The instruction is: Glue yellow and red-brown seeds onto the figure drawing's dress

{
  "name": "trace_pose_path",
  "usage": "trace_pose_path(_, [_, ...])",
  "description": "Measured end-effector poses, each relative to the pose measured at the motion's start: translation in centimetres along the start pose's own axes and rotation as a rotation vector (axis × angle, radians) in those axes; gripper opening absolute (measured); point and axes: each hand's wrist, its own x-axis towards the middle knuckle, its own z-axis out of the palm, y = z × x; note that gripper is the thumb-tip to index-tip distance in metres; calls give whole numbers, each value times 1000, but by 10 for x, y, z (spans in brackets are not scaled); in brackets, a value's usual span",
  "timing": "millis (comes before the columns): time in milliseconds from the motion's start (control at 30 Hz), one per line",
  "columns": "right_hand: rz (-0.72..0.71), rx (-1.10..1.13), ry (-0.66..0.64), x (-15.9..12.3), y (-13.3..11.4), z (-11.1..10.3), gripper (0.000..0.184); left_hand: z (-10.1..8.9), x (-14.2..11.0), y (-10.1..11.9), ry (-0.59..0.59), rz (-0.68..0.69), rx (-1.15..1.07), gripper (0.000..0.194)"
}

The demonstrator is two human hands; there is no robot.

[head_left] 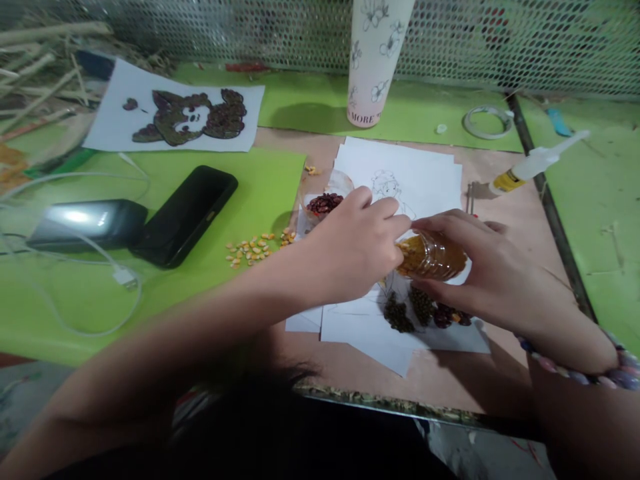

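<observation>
A clear plastic jar (434,257) filled with fine orange-yellow grains lies tilted on its side in my right hand (480,260), thumb below and fingers above. My left hand (363,243) is closed at the jar's mouth, its fingertips hidden. Underneath is a sheet of white paper (435,173) with a pencil drawing of a figure (387,187). Dark green beans (399,313) and dark red beans (445,316) cover part of its lower area. Just behind my left hand stands a clear cup (340,180) holding red beans (324,203).
Loose corn kernels (250,250) lie left of the paper. Farther left are a black phone (185,217), a dark device (90,223) and a white cable (123,273). A finished bean picture (195,117), a tall cup (377,67), a tape roll (487,122) and a glue bottle (525,170) stand around.
</observation>
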Motion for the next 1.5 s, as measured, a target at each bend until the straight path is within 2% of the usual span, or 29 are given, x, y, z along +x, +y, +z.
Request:
trace_pose_path(867, [-2,1,19,0,-1,1,53,3,-1,0,21,12,-12,14])
trace_pose_path(1267, [0,5,31,-1,0,1,53,4,-1,0,0,13,-14,14])
trace_pose_path(1500, [9,9,15,-2,1,1,52,5,-1,0,30,22,-18,12])
